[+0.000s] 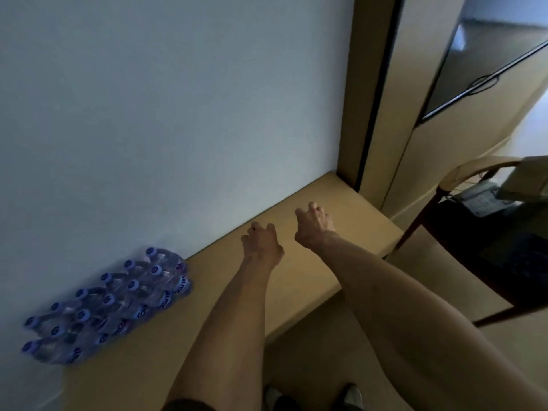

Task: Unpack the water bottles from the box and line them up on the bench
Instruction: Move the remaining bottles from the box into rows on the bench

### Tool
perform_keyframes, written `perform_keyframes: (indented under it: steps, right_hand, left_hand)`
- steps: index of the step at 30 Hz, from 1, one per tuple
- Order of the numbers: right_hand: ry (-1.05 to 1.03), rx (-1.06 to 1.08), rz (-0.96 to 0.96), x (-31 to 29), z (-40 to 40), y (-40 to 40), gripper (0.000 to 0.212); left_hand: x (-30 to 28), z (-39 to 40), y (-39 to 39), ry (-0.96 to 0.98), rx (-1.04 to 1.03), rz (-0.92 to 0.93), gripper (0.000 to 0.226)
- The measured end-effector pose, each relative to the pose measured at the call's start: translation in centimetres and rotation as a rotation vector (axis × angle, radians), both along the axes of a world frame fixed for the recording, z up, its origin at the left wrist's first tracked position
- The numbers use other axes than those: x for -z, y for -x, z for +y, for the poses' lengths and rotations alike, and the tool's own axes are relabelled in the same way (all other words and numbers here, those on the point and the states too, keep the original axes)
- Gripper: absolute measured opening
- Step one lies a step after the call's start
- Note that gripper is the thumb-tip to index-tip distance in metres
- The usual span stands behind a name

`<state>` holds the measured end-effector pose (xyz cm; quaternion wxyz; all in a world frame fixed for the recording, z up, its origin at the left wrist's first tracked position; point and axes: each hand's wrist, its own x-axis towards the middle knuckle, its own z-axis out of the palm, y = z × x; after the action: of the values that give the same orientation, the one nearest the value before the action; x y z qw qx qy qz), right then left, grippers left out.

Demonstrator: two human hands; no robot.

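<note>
Both hands, the left hand (262,241) and right hand (314,225), hover loosely curled and empty over the table (326,262); the water bottles (109,304) stand well left, rows running along the wall, nearer the left.

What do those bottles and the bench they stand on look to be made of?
The water bottles look like clear thin plastic: you can see through their bodies, and they carry blue-purple caps and labels. The bench looks like smooth matt tan laminate or painted wood: an even colour with no visible grain and no shine. The picture is too dim and blurred to settle which.
</note>
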<state>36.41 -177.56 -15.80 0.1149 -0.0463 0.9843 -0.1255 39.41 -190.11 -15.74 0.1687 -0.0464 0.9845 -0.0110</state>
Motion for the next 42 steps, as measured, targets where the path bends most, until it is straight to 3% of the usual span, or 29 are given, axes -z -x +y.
perform_keyframes:
  steps: [12, 20, 29, 37, 42]
  right_hand:
    - [0.046, 0.464, 0.014, -0.3, 26.1, -2.6, 0.042]
    - [0.007, 0.790, 0.013, 0.6, 42.6, -4.1, 0.037]
    - [-0.017, 0.964, -0.037, 2.2, 58.2, -0.9, 0.042]
    - [0.047, 1.026, -0.072, 5.9, 69.1, 4.6, 0.033]
    - [0.161, 1.135, -0.105, 8.9, 75.1, 6.1, 0.054]
  left_hand:
    - [-2.0, 27.3, 3.7, -0.059, 0.411, 0.085, 0.038]
    - [0.0, 43.6, 5.8, -0.121, 0.636, 0.049, 0.041]
    - [3.8, 61.1, 13.4, -0.136, 0.749, -0.050, 0.056]
    - [6.6, 72.7, 19.8, -0.105, 0.860, -0.086, 0.048]
    - [8.7, 79.2, 21.2, -0.098, 0.910, -0.132, 0.049]
